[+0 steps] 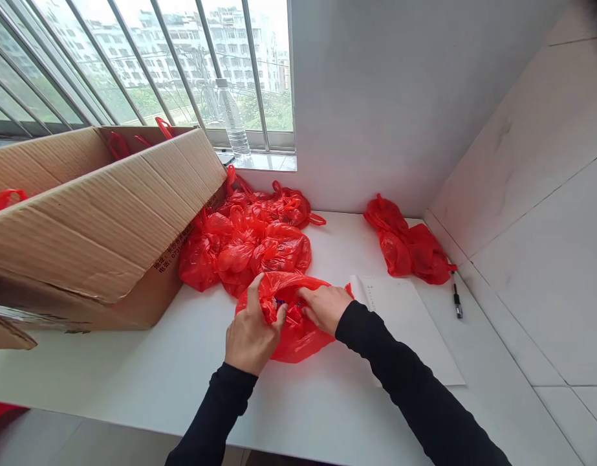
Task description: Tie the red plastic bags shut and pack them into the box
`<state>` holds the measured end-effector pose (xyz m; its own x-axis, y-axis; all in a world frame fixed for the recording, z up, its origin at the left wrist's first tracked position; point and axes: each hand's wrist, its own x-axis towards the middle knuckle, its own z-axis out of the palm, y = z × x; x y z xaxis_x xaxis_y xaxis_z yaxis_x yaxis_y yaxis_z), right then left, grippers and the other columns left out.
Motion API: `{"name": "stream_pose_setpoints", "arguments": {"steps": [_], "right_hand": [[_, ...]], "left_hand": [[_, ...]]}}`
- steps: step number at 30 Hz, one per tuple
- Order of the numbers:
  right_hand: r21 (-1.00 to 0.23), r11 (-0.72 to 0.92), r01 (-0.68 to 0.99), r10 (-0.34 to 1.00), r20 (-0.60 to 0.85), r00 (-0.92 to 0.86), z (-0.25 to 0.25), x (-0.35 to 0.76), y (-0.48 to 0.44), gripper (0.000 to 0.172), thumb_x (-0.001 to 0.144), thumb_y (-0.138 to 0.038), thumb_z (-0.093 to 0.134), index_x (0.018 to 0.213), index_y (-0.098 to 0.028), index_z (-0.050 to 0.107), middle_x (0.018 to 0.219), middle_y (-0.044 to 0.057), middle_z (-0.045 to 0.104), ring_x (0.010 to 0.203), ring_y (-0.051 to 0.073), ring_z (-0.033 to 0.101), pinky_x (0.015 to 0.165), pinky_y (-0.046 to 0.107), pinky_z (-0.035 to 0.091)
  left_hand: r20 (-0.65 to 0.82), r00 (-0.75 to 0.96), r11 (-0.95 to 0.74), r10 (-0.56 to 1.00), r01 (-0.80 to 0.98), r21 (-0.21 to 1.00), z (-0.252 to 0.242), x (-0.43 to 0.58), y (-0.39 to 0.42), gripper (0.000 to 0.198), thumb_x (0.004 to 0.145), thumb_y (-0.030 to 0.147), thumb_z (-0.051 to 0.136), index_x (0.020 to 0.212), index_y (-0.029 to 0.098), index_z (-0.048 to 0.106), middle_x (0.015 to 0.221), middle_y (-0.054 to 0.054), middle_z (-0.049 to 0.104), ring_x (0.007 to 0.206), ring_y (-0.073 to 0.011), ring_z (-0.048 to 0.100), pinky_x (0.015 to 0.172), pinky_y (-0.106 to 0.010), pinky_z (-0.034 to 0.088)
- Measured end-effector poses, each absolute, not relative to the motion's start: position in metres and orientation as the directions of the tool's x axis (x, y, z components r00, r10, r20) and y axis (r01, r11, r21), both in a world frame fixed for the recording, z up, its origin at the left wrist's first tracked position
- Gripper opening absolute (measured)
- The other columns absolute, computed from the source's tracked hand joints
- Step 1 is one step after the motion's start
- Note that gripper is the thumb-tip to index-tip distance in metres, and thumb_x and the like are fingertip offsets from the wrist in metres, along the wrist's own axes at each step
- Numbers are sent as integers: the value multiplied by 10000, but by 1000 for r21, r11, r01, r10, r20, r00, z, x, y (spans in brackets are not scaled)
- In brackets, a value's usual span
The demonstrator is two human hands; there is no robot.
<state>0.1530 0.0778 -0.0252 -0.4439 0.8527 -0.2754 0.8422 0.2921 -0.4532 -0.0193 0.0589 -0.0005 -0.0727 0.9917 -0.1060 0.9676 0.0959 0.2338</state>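
Note:
A red plastic bag [298, 349] lies on the table with its mouth open towards me. At its left rim, my left hand [252, 333] grips the thin plastic, index finger outside and thumb over the inner edge. My right hand [327, 307] reaches into the mouth from the right, its fingers curled and partly hidden among the contents. Inside the bag, crumpled red packaging [293, 315] with some dark blue print shows between my hands. Exactly what the right fingers pinch is hidden.
Several knotted red bags [259, 249] are heaped behind. A cardboard box [108, 226] with red bags stands left. At right are more red bags [409, 249], an open notebook [414, 323] and a pen [456, 301]. A water bottle [233, 123] stands on the windowsill.

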Motion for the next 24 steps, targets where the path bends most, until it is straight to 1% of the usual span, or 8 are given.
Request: {"name": "stream_pose_setpoints", "arguments": {"steps": [3, 5, 8, 12, 14, 17, 22, 24], "right_hand": [[-452, 265, 852, 860, -289, -421, -23, 156, 77, 320, 936, -251, 374, 1170, -167, 576, 1043, 143, 712, 938, 304, 670, 758, 398, 479], [-446, 241, 862, 860, -314, -403, -25, 159, 78, 295, 922, -235, 392, 1121, -160, 597, 1048, 152, 710, 927, 303, 671, 755, 398, 478], [-442, 215, 871, 858, -340, -385, -27, 165, 79, 243, 911, -224, 419, 1045, -172, 615, 1006, 140, 713, 899, 287, 676, 742, 386, 474], [-443, 183, 878, 870, -343, -354, -24, 169, 81, 230, 934, -247, 389, 1014, -188, 597, 988, 131, 706, 862, 280, 677, 708, 376, 465], [-447, 171, 878, 874, -342, -344, -22, 169, 81, 252, 946, -253, 357, 1046, -183, 577, 984, 141, 704, 838, 280, 677, 668, 362, 459], [-451, 172, 876, 877, -334, -345, -21, 166, 81, 273, 946, -244, 342, 1111, -174, 548, 967, 146, 707, 825, 279, 675, 657, 355, 455], [-433, 202, 879, 878, -317, -359, -20, 166, 79, 349, 938, -222, 349, 1250, -166, 495, 976, 144, 714, 839, 280, 678, 674, 360, 462], [-413, 222, 883, 867, -331, -373, -19, 168, 78, 329, 924, -199, 365, 1182, -179, 568, 973, 134, 720, 839, 282, 683, 673, 361, 464]], "left_hand": [[-204, -5, 13, 979, 999, 39, -8, -13, 58, 854, 863, 473, 526, 1550, 208, 94, 753, -62, 711, 760, -322, 702, 645, -355, 440], [-233, -14, 9, 972, 1000, -22, -15, -12, 59, 867, 871, 415, 521, 1558, 191, 41, 833, -89, 730, 802, -325, 708, 675, -367, 446], [-237, -50, 54, 970, 998, 11, -19, -19, 59, 835, 884, 369, 492, 1559, 213, 27, 886, -91, 736, 822, -316, 705, 676, -368, 451], [-155, -83, 99, 984, 990, 97, -10, -27, 60, 730, 900, 381, 457, 1543, 239, 140, 903, -96, 730, 812, -310, 699, 648, -354, 444], [-127, -110, 120, 986, 990, 76, -4, -28, 63, 726, 895, 412, 465, 1534, 234, 171, 861, -93, 725, 807, -314, 700, 649, -348, 440], [-182, -76, 78, 980, 997, 4, -3, -27, 69, 856, 850, 452, 532, 1551, 236, 88, 848, -87, 722, 834, -325, 700, 670, -361, 447], [-239, -62, 56, 969, 998, -30, -14, -27, 75, 880, 845, 338, 494, 1560, 238, -10, 938, -89, 730, 884, -329, 697, 705, -394, 473], [-244, -61, 57, 968, 998, -23, -18, -28, 75, 876, 837, 326, 493, 1561, 225, 13, 915, -90, 732, 882, -339, 698, 700, -397, 475]]}}
